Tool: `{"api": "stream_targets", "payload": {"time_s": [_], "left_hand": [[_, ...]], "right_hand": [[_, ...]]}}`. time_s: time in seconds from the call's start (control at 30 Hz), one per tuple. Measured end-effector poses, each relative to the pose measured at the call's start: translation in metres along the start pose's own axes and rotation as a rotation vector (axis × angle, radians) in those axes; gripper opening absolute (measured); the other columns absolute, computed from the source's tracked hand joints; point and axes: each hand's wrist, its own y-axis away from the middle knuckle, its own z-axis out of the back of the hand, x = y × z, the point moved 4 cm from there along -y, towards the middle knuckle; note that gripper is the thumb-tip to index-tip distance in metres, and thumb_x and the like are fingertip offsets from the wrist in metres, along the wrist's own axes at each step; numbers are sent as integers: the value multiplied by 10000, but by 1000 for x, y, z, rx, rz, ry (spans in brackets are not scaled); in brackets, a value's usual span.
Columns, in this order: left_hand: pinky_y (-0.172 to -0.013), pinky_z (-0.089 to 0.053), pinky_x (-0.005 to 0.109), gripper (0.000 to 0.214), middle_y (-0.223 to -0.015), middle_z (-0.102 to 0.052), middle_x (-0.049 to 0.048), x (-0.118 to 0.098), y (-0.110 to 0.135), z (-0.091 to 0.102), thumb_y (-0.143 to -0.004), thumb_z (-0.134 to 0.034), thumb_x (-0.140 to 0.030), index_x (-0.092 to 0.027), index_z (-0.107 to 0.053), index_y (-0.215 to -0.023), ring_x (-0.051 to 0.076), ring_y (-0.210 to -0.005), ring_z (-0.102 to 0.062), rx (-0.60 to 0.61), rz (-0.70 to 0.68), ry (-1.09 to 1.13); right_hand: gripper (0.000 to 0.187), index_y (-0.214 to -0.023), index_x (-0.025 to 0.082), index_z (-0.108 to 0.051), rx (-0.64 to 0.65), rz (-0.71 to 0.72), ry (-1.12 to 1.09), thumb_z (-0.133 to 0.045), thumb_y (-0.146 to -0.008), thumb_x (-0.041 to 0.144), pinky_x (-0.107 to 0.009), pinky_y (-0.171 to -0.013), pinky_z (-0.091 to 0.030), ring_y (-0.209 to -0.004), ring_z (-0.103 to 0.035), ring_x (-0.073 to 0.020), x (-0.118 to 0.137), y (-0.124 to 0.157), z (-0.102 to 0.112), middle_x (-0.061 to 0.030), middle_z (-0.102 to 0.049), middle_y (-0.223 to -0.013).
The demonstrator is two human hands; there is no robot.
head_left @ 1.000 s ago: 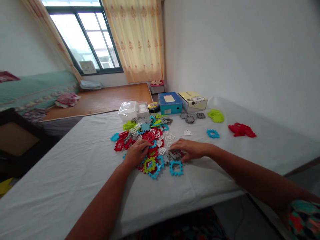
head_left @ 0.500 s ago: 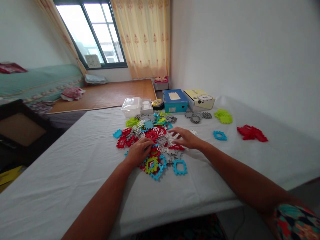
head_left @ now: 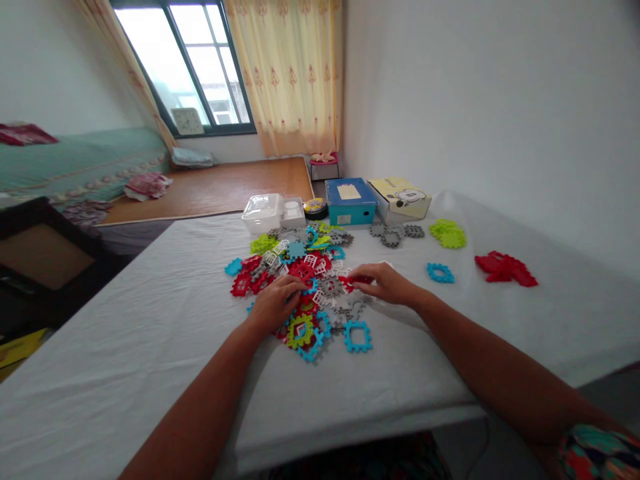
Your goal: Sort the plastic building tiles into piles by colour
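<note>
A mixed pile of plastic interlocking building pieces (head_left: 302,269) in red, blue, grey, lime and white lies on the white-covered table. My left hand (head_left: 276,301) rests on the pile's near left part, its fingers laid over the pieces and thumb apart. Close to those fingertips is a blue piece (head_left: 313,286), partly hidden. At the pile's right side my right hand (head_left: 387,283) is closed in a pinch on a red interlocking piece (head_left: 361,281); the fingers cover part of it. A blue square frame piece (head_left: 358,337) lies at the pile's near right edge.
Sorted to the right are grey pieces (head_left: 392,235), lime pieces (head_left: 448,233), one blue frame (head_left: 440,273) and red pieces (head_left: 505,268). Along the back stand a clear plastic box (head_left: 263,212), a round tin (head_left: 315,209), a blue box (head_left: 351,201) and a yellow box (head_left: 400,199).
My right hand has come down at the pile's right side and its spread fingers have closed on the red piece. The left hand stays nearly in place on the pile.
</note>
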Motion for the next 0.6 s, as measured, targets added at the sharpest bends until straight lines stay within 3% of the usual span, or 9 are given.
{"api": "stream_targets", "payload": {"time_s": [0.13,0.27,0.43,0.53,0.6], "left_hand": [[-887,-510,313,268,-1098,-671,30,0,0,0,-902,-465,-199,-259,-686,-1040,172,-1011,-625,-7,1,9],[-877,-511,309,259,-1087,-673,27,1,0,1,-894,-468,-198,-256,-688,-1018,170,-997,-630,-8,15,13],[-899,-507,313,271,-1105,-672,29,4,1,0,-898,-459,-211,-261,-685,-1039,172,-1011,-627,-13,23,20],[-901,-507,313,267,-1097,-674,30,5,1,-1,-898,-461,-216,-259,-685,-1037,173,-1005,-626,-14,8,12],[-902,-507,313,266,-1093,-673,28,6,1,-2,-898,-462,-217,-260,-685,-1036,172,-1002,-627,-9,-1,9]], "right_hand": [[365,-1059,158,-662,33,-139,-261,-635,-826,437,-262,-623,-507,-666,-655,-152,-11,0,-3,-35,-713,-756],[318,-937,168,-669,-58,-167,-226,-652,-797,453,-260,-611,-501,-650,-653,-152,-16,1,10,-31,-703,-732],[316,-901,184,-715,-253,-210,-37,-662,-773,468,-282,-669,-504,-724,-642,-169,-26,24,54,-49,-724,-843],[389,-936,174,-733,-338,-343,3,-641,-771,514,-293,-639,-502,-664,-626,-170,-49,58,86,-58,-725,-822],[429,-985,176,-736,-468,-470,57,-618,-772,530,-316,-644,-513,-667,-636,-184,-73,91,114,-66,-729,-847]]}}
